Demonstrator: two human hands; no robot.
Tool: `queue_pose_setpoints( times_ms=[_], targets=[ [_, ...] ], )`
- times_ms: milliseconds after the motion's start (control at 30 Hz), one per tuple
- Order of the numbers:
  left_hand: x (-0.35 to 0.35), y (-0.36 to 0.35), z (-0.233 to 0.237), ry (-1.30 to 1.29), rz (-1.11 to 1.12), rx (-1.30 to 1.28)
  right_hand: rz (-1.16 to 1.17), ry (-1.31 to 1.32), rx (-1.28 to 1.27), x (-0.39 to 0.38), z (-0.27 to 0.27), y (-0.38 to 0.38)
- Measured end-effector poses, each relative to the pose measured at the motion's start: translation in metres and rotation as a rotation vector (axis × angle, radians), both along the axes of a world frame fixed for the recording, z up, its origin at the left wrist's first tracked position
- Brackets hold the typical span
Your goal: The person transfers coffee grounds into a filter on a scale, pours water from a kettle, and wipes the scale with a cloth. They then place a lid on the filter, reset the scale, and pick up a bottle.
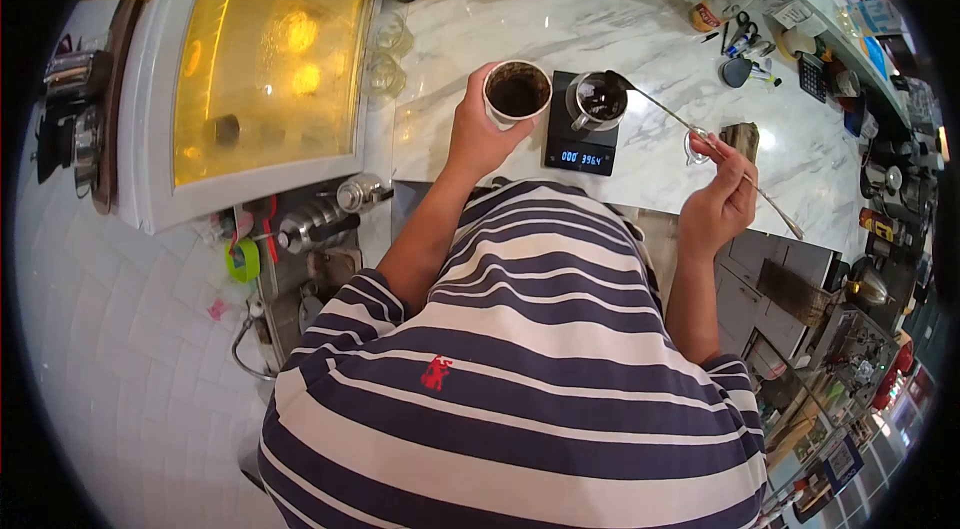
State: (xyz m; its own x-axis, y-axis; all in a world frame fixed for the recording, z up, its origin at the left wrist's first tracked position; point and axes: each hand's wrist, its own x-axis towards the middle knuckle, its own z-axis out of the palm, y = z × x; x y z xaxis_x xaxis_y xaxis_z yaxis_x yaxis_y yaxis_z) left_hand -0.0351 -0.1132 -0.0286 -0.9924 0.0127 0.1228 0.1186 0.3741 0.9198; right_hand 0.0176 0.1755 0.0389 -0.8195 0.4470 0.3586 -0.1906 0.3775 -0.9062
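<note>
My left hand [478,132] grips a white cup [517,93] that holds dark grounds, just left of a black digital scale [581,141]. On the scale stands a small metal cup [597,101] with dark contents. My right hand [718,199] pinches a long thin metal spoon [700,129] by its handle. The spoon's bowl rests at the metal cup's rim. The scale's display is lit in blue.
A yellow-lit display case [265,49] stands at the left of the marble counter [640,39]. Jars and metal cups line the counter's far edge. Scissors, pens and small tools lie at the far right. Metal flasks [330,214] sit below the case.
</note>
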Motion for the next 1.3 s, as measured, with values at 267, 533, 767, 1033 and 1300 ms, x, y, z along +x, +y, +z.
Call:
queue_pose_setpoints(
  times_ms=[267,533,767,1033,1300],
  targets=[
    [-0.038,-0.004,-0.019,0.01,-0.103,-0.037,-0.042,0.021,-0.457,-0.025,0.034,0.004],
    [-0.099,-0.005,-0.006,0.123,-0.273,-0.097,0.283,-0.16,-0.13,-0.126,0.024,-0.017],
    [-0.14,-0.017,-0.052,0.131,-0.186,-0.131,0.589,-0.36,0.258,-0.241,0.006,-0.073],
    [-0.168,-0.031,-0.103,0.04,0.093,-0.136,0.723,-0.442,0.463,-0.325,-0.057,-0.12],
    [-0.174,-0.034,-0.133,0.022,0.23,0.016,0.562,-0.441,0.587,-0.331,-0.077,-0.15]
  ],
)
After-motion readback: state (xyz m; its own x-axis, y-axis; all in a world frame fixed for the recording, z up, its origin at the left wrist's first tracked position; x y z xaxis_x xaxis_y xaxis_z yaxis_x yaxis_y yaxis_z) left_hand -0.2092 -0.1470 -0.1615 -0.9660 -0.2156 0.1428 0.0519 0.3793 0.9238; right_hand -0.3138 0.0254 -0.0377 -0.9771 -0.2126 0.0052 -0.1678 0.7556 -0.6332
